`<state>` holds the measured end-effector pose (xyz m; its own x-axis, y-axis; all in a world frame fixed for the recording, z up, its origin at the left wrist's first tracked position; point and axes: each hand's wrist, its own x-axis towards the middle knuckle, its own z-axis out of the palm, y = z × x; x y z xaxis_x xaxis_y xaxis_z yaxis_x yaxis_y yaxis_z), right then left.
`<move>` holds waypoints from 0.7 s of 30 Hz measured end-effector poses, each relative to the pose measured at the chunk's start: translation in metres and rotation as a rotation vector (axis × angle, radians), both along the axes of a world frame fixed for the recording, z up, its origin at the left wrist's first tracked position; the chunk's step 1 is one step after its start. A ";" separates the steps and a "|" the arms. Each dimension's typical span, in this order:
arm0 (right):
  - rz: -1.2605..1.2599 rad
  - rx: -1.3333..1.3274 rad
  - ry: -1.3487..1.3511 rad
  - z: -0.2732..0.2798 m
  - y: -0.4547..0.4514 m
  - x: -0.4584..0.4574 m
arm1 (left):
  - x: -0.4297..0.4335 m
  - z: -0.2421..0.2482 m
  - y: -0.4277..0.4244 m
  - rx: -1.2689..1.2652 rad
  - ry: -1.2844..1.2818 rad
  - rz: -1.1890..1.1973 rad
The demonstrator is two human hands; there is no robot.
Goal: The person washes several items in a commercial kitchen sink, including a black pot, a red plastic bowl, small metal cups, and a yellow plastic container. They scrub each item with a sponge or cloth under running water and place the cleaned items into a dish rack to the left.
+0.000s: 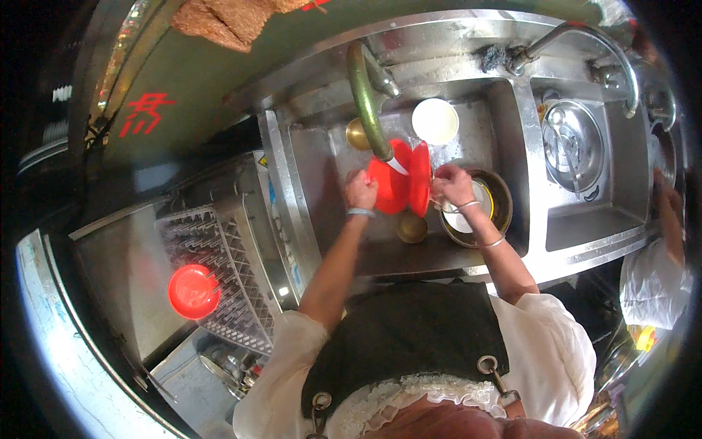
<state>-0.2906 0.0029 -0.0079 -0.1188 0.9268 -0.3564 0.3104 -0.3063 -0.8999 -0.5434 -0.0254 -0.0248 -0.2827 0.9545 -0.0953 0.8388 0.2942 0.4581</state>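
Note:
Water runs from a green-covered faucet (366,104) onto red plastic dishes in the large sink basin. My left hand (361,191) grips the rim of the left red dish (390,181). My right hand (452,186) holds the other red dish (420,178), which is tilted up on edge beside the first. Behind them stands a white round container (435,121). A brass-coloured bowl (358,134) is partly behind the faucet, and another small bowl (412,228) lies below the dishes. Under my right wrist, a large round pan (503,219) holds a white dish (466,217).
The right basin holds a metal bowl (573,145) with a ladle, beneath a second faucet (603,30). At left, a red bowl (194,292) rests on a pegged dish rack (233,280). A person's arm (670,219) shows at far right. A brown cloth (225,22) lies at the top.

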 end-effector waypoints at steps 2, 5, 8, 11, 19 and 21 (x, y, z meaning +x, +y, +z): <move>-0.085 -0.133 0.047 0.007 0.001 0.026 | -0.022 -0.004 -0.003 0.007 -0.155 0.181; -0.485 -0.445 0.579 0.031 0.000 0.060 | -0.054 0.013 -0.003 0.118 -0.266 0.385; -0.555 -0.574 1.022 0.067 0.003 0.072 | -0.069 0.042 0.003 0.411 -0.610 0.455; -0.367 -0.529 1.284 0.103 0.006 0.047 | -0.054 0.067 0.003 0.437 -1.209 0.534; 0.396 0.535 -0.281 0.099 -0.001 -0.080 | 0.036 0.093 0.014 0.146 -1.791 0.219; 0.266 0.778 -0.495 0.086 -0.005 -0.089 | 0.033 0.097 0.017 0.108 -1.782 0.235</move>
